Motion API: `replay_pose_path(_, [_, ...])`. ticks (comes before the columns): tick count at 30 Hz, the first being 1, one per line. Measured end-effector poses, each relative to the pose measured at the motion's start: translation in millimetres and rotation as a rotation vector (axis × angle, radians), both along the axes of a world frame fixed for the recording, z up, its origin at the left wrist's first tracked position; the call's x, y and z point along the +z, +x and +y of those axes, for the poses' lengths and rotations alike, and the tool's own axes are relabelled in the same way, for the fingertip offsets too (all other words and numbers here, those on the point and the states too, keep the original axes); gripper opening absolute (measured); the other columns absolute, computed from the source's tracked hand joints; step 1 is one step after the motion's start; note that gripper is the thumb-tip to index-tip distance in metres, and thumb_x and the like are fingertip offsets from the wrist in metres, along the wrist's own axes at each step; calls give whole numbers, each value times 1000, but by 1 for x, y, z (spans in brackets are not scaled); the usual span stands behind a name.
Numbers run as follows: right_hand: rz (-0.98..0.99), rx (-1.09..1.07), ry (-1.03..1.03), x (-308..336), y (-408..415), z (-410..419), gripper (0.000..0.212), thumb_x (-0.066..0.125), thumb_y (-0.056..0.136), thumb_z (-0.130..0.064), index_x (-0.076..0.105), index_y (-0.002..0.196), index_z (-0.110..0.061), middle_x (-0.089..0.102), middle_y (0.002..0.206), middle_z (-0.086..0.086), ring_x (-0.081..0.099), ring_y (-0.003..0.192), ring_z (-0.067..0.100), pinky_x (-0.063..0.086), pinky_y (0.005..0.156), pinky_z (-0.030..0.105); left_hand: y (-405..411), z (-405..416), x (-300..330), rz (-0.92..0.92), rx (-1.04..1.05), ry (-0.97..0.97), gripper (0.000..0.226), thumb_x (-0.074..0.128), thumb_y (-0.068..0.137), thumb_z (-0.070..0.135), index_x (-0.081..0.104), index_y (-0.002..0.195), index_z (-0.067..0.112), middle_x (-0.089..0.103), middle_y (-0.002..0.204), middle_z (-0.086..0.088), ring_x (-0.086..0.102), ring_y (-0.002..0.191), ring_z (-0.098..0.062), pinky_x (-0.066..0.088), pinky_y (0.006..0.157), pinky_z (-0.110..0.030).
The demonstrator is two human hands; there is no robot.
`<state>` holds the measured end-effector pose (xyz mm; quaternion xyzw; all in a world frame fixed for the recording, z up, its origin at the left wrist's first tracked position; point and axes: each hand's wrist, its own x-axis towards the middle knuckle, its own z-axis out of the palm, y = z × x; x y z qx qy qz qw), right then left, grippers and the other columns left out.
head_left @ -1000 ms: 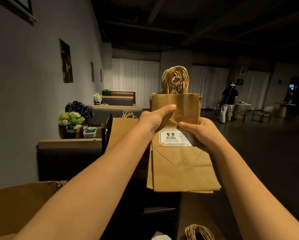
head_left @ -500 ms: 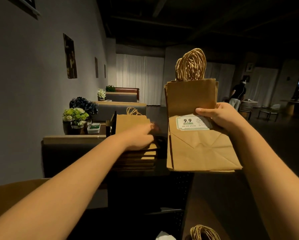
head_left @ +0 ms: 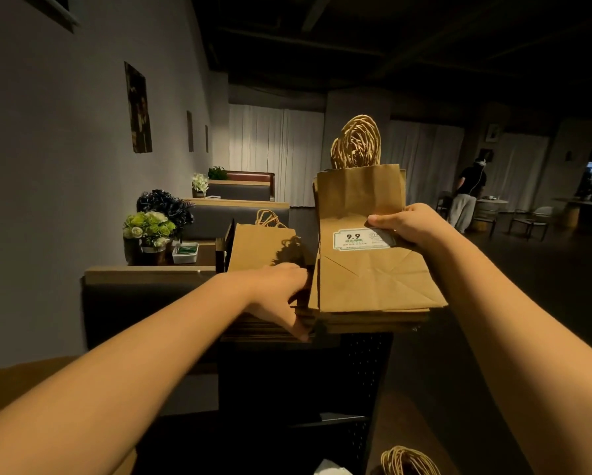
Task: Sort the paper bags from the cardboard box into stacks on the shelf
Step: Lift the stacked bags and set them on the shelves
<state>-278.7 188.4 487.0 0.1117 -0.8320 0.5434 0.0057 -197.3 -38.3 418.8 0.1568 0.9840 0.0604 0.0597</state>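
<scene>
Our right hand [head_left: 413, 226] pinches a bundle of paper bags [head_left: 370, 269] by its labelled face, lower edge touching the shelf [head_left: 356, 371]. Our left hand [head_left: 281, 296] grasps the edge of the neighbouring stack [head_left: 263, 245]. Flowers [head_left: 149, 226] stand well left.

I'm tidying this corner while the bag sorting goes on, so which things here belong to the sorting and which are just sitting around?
Part of the job:
- bundle of paper bags, held by the right hand
- stack of bags, gripped by the left hand

Just lying about:
- green flowers
- white tray
- wall pictures
</scene>
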Motion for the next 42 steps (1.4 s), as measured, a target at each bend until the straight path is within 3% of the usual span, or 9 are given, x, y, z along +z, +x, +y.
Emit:
replay_pose_path(3, [22,-25,45,1,-11,-6,42,78,79,-31,62,110,-7,69,96,8,68,78,19,51,58,25,3,1,4,-38,38,178,95,82,71,41,18,141,31,37,143,5,42,125,-16,40,106,-36])
replay_pose_path(11, [-57,45,227,-3,-24,-28,45,78,80,-27,58,113,-4,66,95,7,66,79,19,50,60,26,3,-4,2,-17,96,290,99,87,64,42,21,136,29,30,140,7,33,132,-15,35,111,-37])
replay_pose_path(15, [-32,115,427,-3,-26,-39,29,66,89,-23,59,112,-8,58,95,7,55,78,17,45,75,28,1,-5,1,-48,106,292,93,88,62,43,23,127,32,34,134,7,37,126,-15,37,110,-42])
replay_pose_path(22, [-63,110,846,-23,-35,-51,12,49,96,-19,55,91,-10,49,85,6,44,72,14,38,66,27,2,-3,4,-69,106,279,93,83,68,47,28,140,27,33,144,4,36,130,-17,34,112,-40])
replay_pose_path(25, [-31,157,1049,-32,-43,-58,25,48,101,-23,60,113,-4,54,104,10,50,87,17,40,83,29,3,-2,4,-50,112,258,94,80,71,47,26,144,25,32,147,3,35,133,-16,35,111,-34])
replay_pose_path(29, [-11,152,1103,-35,-43,-57,40,49,101,-25,51,134,-3,53,132,14,49,120,27,38,101,34,4,-2,7,-62,126,217,101,79,68,54,24,146,24,26,148,2,33,135,-19,34,113,-37])
replay_pose_path(34, [63,126,1093,-33,-53,-59,44,70,87,-27,57,125,-9,62,108,9,59,100,26,48,90,38,7,4,13,-131,110,216,120,70,54,67,15,151,25,18,157,2,26,142,-22,29,116,-43])
replay_pose_path(38, [342,108,1158,-35,-52,-60,39,64,91,-21,60,127,-7,59,103,10,56,96,26,47,88,34,3,6,14,-149,51,167,104,66,63,73,16,150,42,15,159,7,22,143,-22,28,116,-49])
replay_pose_path(42, [309,216,1156,-33,-36,-58,41,56,96,-28,54,133,-9,59,124,13,54,115,29,43,97,36,2,8,13,-134,51,101,103,58,62,77,18,150,42,16,158,8,20,143,-21,27,116,-47])
